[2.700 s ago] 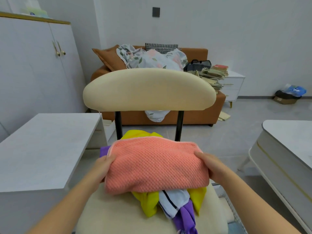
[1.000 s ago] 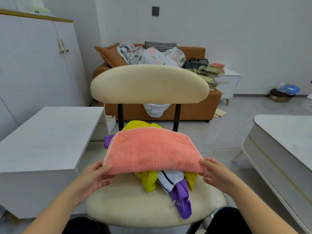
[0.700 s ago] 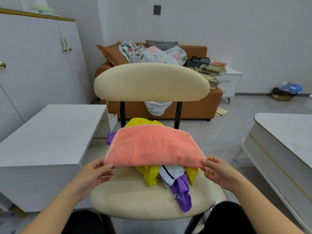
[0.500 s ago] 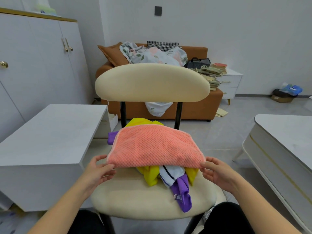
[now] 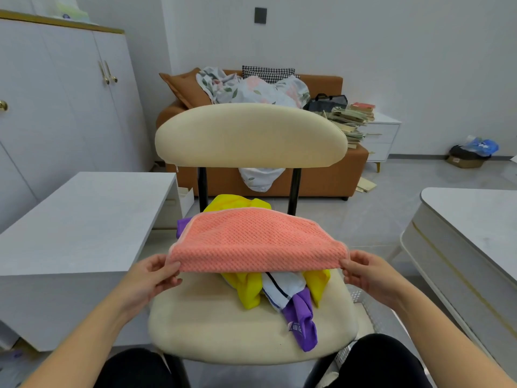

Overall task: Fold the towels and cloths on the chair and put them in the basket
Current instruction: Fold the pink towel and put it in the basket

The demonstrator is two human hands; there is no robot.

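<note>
- Head view, and both hands are on the job: the left hand (image 5: 151, 278) pinches the near left corner of the coral towel (image 5: 251, 239), fingers curled round its edge.
- Over on the other side, the right hand (image 5: 366, 273) pinches the near right corner; the two hands are well apart, with the towel's front edge stretched between them.
- That coral towel looks doubled over. Its front edge is lifted, and its back part rests on the heap on the chair (image 5: 223, 331).
- Under it, all crumpled and unfolded: a yellow cloth (image 5: 247, 289), a white striped cloth (image 5: 279, 287) and a purple cloth (image 5: 300, 320) spilling toward the seat's front edge.
- Progress call: early going. One towel is mid-fold and everything else is untouched. Nothing is seen packed away, though the white perforated rim just right of the seat, likely the basket (image 5: 363, 312), hides its contents.
- The count: two hands, one coral towel, one chair and at least three cloths beneath. Yellow shows in several places, so whether that is one piece or two cannot be told.
</note>
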